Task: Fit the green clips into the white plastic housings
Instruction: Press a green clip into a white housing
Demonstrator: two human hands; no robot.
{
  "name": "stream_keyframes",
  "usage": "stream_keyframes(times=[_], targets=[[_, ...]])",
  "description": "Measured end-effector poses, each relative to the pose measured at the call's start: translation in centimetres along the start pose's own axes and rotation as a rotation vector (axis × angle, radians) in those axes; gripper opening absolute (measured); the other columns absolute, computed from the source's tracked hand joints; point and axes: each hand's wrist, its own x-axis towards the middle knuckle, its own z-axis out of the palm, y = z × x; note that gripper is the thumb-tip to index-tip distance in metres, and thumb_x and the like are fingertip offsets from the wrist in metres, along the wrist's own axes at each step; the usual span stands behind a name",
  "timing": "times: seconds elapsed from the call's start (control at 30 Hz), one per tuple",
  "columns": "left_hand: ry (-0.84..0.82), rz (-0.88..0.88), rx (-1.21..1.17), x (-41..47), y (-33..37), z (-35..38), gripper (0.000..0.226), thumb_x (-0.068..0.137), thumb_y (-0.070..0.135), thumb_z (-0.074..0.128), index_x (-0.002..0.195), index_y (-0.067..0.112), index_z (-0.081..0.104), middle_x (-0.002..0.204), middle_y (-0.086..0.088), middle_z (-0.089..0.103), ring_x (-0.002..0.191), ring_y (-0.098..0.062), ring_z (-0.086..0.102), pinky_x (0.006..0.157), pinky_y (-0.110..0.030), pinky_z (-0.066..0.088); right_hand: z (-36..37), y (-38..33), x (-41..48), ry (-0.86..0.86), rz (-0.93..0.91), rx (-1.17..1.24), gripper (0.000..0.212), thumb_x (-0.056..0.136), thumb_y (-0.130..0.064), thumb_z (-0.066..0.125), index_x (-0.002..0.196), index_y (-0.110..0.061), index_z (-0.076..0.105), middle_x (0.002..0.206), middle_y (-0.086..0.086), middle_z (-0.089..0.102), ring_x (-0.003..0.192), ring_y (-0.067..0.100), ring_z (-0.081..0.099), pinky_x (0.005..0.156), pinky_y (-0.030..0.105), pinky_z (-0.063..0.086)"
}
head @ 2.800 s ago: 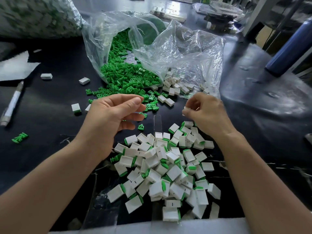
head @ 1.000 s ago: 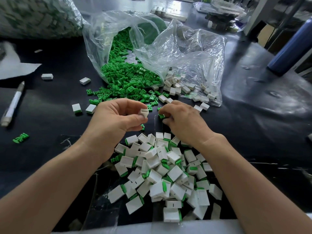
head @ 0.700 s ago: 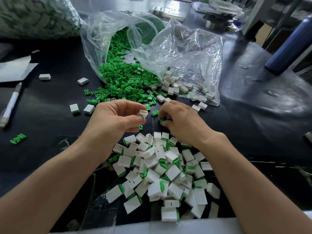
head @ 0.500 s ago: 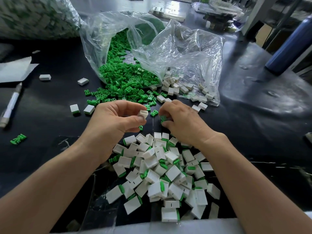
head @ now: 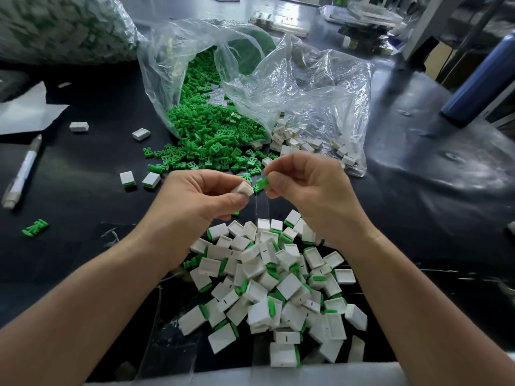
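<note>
Over the black table top (head: 83, 162) the person's two hands are raised close together, just above the near heap. The left hand (head: 195, 199) pinches a small white rectangular plastic housing (head: 244, 188) between thumb and forefinger, the other fingers curled under the palm. The right hand (head: 309, 190) pinches a little green plastic clip (head: 262, 183) the same way, its remaining fingers folded in. The clip sits just beside the housing's open end and not inside it; from here I cannot tell whether the two touch. Below the wrists lies a loose pile of white housings with green clips showing at their edges (head: 273, 285), tumbled at every angle. Beyond the hands a clear plastic bag (head: 156, 65) lies on its side with a heap of loose green clips (head: 211, 129) spilling out of its mouth onto the table. Against it on the right lies a second crumpled clear bag (head: 320, 101) with bare white housings (head: 295, 140) at its mouth. Two fitted pieces (head: 139, 180) stand side by side left of the hands, and farther back lie two single white housings (head: 141, 134), well apart. A white pen (head: 23, 171) rests near the left edge, a few stray green clips (head: 34, 227) nearer than it, and a sheet of white paper (head: 25, 112) behind. A dark blue cylindrical bottle (head: 485, 76) stands at far right.
</note>
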Motion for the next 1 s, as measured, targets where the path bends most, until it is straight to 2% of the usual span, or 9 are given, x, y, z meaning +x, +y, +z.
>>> stream_keyframes(times=[0.13, 0.27, 0.4, 0.5, 0.63, 0.77, 0.83, 0.93, 1.0], targets=[[-0.047, 0.000, 0.004, -0.1, -0.1, 0.0, 0.016, 0.056, 0.023, 0.072, 0.071, 0.025, 0.076, 0.064, 0.000, 0.070, 0.056, -0.005, 0.059, 0.054, -0.014, 0.050, 0.4, -0.1, -0.2, -0.017, -0.005, -0.027, 0.021, 0.084, -0.006, 0.064, 0.076, -0.025, 0.062, 0.072, 0.004, 0.068, 0.071, 0.021, 0.066, 0.077, 0.040, 0.055], [-0.060, 0.010, 0.016, -0.1, -0.2, 0.0, 0.015, 0.055, 0.024, 0.071, 0.069, 0.028, 0.076, 0.061, -0.001, 0.069, 0.053, -0.004, 0.058, 0.050, -0.013, 0.047, 0.6, -0.1, -0.3, -0.038, -0.027, -0.057, 0.024, 0.083, -0.005, 0.064, 0.074, -0.027, 0.060, 0.067, 0.000, 0.065, 0.067, 0.017, 0.063, 0.072, 0.037, 0.055], [-0.063, 0.011, 0.020, -0.1, -0.2, 0.0, 0.014, 0.056, 0.024, 0.070, 0.070, 0.024, 0.076, 0.059, -0.001, 0.067, 0.051, -0.004, 0.057, 0.048, -0.014, 0.046, 0.6, -0.1, -0.4, -0.081, 0.068, -0.044, 0.019, 0.086, -0.008, 0.061, 0.075, -0.023, 0.059, 0.066, -0.001, 0.063, 0.063, 0.012, 0.061, 0.068, 0.033, 0.054], [-0.055, 0.022, 0.016, -0.1, -0.2, 0.0, 0.015, 0.059, 0.021, 0.070, 0.072, 0.015, 0.075, 0.061, -0.004, 0.068, 0.052, -0.005, 0.057, 0.048, -0.014, 0.046, 0.6, -0.2, -0.4, -0.154, 0.127, -0.139, 0.021, 0.092, -0.018, 0.053, 0.072, -0.017, 0.059, 0.066, -0.002, 0.063, 0.067, 0.020, 0.061, 0.072, 0.044, 0.053], [-0.063, 0.041, 0.019, -0.3, 0.0, 0.0, 0.012, 0.065, 0.016, 0.068, 0.076, 0.014, 0.072, 0.067, -0.007, 0.071, 0.056, -0.010, 0.064, 0.050, -0.016, 0.051, 0.7, -0.7, -0.6, -0.195, 0.083, -0.251, 0.027, 0.094, -0.020, 0.048, 0.068, -0.017, 0.053, 0.063, -0.007, 0.057, 0.069, 0.024, 0.058, 0.070, 0.043, 0.049], [-0.124, 0.065, 0.039, -0.5, 0.2, -0.1, 0.017, 0.063, 0.017, 0.066, 0.077, 0.010, 0.072, 0.069, -0.014, 0.071, 0.054, -0.013, 0.064, 0.049, -0.019, 0.052, 0.4, -0.9, -0.8, -0.245, 0.047, -0.305, 0.029, 0.094, -0.016, 0.046, 0.065, -0.019, 0.045, 0.060, -0.006, 0.050, 0.060, 0.013, 0.044, 0.063, 0.034, 0.041], [-0.149, 0.106, 0.080, -0.4, 0.3, -0.2, 0.020, 0.062, 0.018, 0.065, 0.079, 0.008, 0.071, 0.070, -0.016, 0.070, 0.054, -0.014, 0.064, 0.050, -0.020, 0.053, 0.3, -1.1, -0.9, -0.264, 0.001, -0.332, 0.031, 0.093, -0.012, 0.047, 0.064, -0.022, 0.042, 0.060, -0.006, 0.050, 0.059, 0.011, 0.044, 0.062, 0.032, 0.039], [-0.160, 0.186, 0.164, -0.5, 0.2, -0.3, 0.020, 0.062, 0.020, 0.065, 0.078, 0.010, 0.071, 0.068, -0.013, 0.070, 0.054, -0.013, 0.064, 0.050, -0.021, 0.052, 0.2, -1.3, -1.0, -0.277, -0.080, -0.402, 0.024, 0.093, -0.010, 0.047, 0.069, -0.016, 0.044, 0.066, 0.005, 0.053, 0.065, 0.023, 0.047, 0.064, 0.038, 0.039], [-0.147, 0.239, 0.250, -0.5, 0.1, -0.4, 0.016, 0.062, 0.022, 0.065, 0.076, 0.016, 0.071, 0.065, -0.007, 0.070, 0.052, -0.009, 0.063, 0.050, -0.018, 0.051, 0.2, -1.3, -1.1, -0.302, -0.128, -0.495, 0.021, 0.093, -0.010, 0.047, 0.072, -0.014, 0.044, 0.067, 0.003, 0.049, 0.065, 0.024, 0.044, 0.063, 0.039, 0.035]])
